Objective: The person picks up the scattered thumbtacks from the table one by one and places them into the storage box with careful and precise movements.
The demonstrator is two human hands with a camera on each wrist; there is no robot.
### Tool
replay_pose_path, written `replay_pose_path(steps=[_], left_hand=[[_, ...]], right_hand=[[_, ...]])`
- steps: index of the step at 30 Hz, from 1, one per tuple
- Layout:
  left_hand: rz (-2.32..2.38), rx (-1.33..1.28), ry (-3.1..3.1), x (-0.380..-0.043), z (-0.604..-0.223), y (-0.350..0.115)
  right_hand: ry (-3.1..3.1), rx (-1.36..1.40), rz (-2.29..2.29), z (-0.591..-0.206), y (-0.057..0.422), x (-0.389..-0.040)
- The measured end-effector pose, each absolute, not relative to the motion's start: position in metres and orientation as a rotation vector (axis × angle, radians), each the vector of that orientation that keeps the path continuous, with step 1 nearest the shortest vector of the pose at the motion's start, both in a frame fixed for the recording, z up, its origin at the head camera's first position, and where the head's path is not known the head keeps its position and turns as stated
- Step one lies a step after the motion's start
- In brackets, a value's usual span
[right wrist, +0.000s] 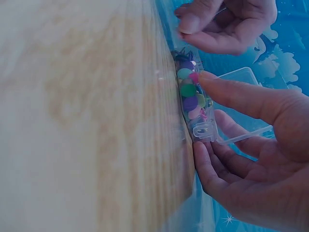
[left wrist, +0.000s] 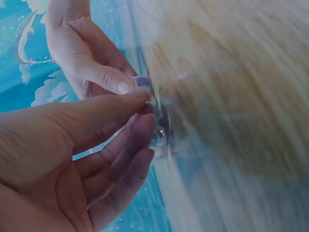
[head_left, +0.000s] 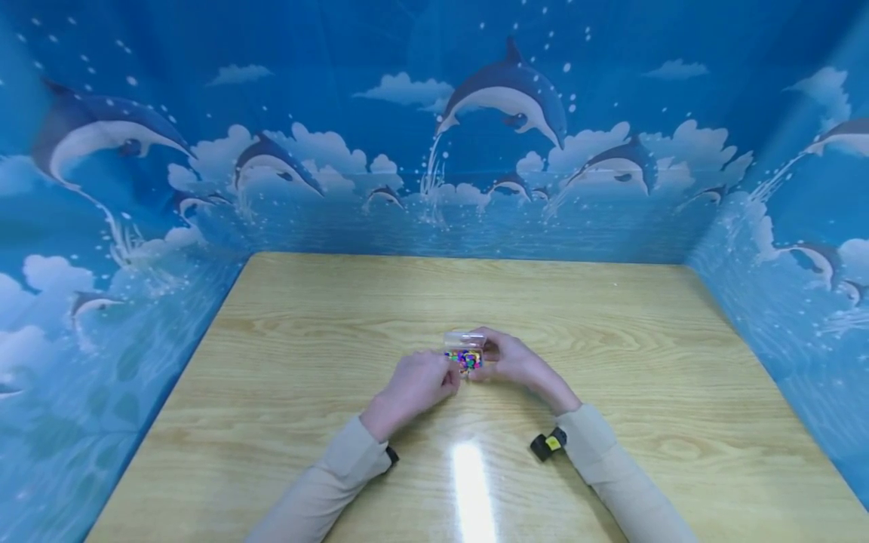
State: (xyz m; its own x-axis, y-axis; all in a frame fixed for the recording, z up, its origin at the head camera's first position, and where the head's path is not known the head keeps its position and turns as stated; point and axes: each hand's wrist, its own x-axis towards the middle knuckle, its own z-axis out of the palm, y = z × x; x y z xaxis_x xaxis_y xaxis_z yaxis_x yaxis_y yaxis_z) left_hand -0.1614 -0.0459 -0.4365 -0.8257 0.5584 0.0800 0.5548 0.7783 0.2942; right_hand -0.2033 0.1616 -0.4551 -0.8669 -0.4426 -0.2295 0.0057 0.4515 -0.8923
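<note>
A small clear plastic box [right wrist: 203, 131] sits on the table, its hinged lid [right wrist: 247, 134] swung up. Inside lie many tiny colourful round-headed pieces [right wrist: 189, 90], purple, green, teal and pink; they look like tacks or brads. My right hand [head_left: 514, 360] holds the box, with the thumb on one side and curled fingers at the other. My left hand [head_left: 419, 381] is just left of the box. In the left wrist view, that left hand [left wrist: 63, 150] has its thumb and forefinger tips together; whether a small piece lies between them is unclear.
The light wood-grain table [head_left: 326, 302] spreads around both hands. A blue dolphin-print curtain [head_left: 434, 219] stands along its back and sides. A black wrist camera [head_left: 545, 445] hangs by the right sleeve. Bright glare [head_left: 473, 490] marks the tabletop in front.
</note>
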Motion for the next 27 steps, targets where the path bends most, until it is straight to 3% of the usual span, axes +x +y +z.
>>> replay_pose_path(steps=[13, 27], left_hand=[[0.739, 0.769, 3.005, -0.164, -0.427, -0.063], [0.846, 0.729, 2.971, -0.174, -0.416, -0.041]], right_hand=[[2.272, -0.372, -1.399, -0.456, 0.162, -0.204], [2.262, -0.385, -1.41, -0.456, 0.162, -0.203]])
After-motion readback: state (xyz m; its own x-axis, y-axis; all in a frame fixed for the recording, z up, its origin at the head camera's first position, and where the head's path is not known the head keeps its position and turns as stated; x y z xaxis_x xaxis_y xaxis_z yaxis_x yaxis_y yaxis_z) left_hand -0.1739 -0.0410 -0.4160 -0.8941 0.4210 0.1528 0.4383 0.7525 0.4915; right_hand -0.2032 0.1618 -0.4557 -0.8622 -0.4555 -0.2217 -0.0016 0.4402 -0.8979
